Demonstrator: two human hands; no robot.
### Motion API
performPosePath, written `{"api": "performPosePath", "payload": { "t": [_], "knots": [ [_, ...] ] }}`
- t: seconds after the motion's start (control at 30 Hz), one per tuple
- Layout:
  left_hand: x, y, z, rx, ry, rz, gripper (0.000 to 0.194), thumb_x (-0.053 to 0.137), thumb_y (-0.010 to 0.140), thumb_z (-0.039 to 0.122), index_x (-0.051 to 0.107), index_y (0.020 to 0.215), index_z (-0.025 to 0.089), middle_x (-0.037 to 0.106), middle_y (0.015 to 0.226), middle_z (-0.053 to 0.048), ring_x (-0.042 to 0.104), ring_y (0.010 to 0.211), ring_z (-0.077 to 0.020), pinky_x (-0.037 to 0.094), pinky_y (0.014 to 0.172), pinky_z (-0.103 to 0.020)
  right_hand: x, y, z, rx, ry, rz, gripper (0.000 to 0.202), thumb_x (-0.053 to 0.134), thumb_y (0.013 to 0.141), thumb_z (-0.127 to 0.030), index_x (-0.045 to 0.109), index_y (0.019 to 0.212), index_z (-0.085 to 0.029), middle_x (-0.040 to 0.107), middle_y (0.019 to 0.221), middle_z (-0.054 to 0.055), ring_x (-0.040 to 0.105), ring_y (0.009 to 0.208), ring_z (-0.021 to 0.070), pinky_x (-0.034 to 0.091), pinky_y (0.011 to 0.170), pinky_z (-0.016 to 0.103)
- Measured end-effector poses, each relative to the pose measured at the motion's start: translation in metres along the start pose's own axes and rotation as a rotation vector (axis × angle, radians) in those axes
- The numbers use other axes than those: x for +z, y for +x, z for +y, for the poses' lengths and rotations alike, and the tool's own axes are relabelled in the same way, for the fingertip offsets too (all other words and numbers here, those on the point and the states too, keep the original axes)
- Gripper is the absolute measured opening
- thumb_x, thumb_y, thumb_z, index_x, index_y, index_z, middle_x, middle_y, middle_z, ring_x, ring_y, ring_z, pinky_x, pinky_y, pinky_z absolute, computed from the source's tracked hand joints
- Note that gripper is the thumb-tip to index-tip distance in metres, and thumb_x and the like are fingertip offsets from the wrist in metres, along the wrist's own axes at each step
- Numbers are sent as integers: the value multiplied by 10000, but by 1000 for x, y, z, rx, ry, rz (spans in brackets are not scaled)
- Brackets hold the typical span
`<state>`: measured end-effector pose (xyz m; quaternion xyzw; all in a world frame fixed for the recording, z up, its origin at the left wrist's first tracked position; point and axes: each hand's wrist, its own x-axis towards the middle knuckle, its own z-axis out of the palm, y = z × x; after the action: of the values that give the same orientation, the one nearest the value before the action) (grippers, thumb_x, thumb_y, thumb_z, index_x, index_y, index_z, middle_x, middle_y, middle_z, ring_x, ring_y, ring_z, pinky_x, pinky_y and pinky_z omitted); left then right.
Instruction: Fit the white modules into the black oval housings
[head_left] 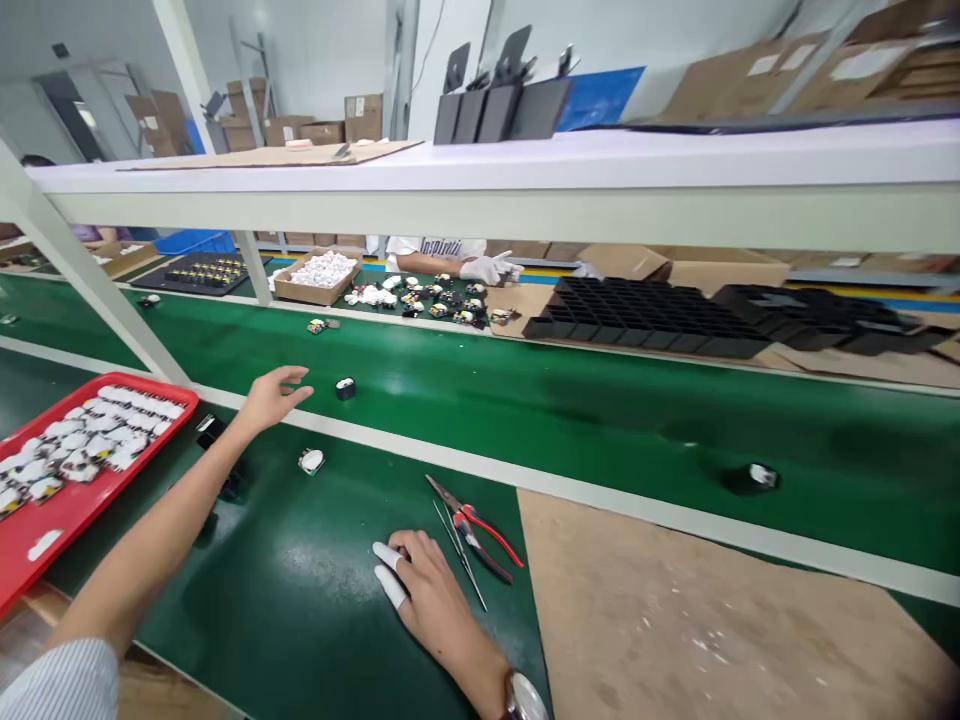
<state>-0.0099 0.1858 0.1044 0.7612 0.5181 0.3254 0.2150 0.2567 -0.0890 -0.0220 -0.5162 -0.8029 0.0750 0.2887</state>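
My left hand (274,399) reaches over the near edge of the green conveyor belt, thumb and fingers apart, holding nothing. Just right of its fingertips, and apart from them, a small black housing with a white top (345,388) stands on the belt. My right hand (433,600) rests on the green worktable, fingers loosely bent and nothing visible in them; two digits wear white finger cots. Beside it lie tweezers (460,556) and red-and-black pliers (480,530). A small circuit board with a white round top (311,461) lies on the table below my left hand.
A red tray (150,470) of white-topped boards stands at the left, near black housings (210,430) partly behind my left arm. Brown cardboard (675,600) covers the right side. Across the belt, a co-worker's gloved hands (491,268) are near boards and black trays (637,318). A shelf (525,205) crosses above.
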Motion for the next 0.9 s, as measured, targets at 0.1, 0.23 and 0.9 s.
{"api": "performPosePath", "payload": {
  "t": [0.1,0.23,0.9],
  "knots": [
    [-57,-50,-14,20,82,-28,509,728,863,629,766,1121,192,791,1125,-105,747,1009,-288,602,932,-408,1,3,2,-16,-18,-4,260,566,1022,-160,672,1254,-209,672,1128,112,657,969,281,615,830,478],
    [-97,-122,-43,96,445,-161,416,723,867,626,777,892,213,741,958,-109,697,923,-323,574,875,-445,0,30,-1,-51,-35,-33,336,563,1029,-204,627,1358,-194,673,1176,139,679,1024,311,623,886,516],
    [16,-182,6,321,101,-308,207,559,1044,301,718,944,213,698,1281,-117,698,1138,-294,596,953,-403,2,62,1,-55,-29,-76,487,488,991,-67,556,1457,-191,652,1359,149,619,1252,289,582,1064,503]
  ]
}}
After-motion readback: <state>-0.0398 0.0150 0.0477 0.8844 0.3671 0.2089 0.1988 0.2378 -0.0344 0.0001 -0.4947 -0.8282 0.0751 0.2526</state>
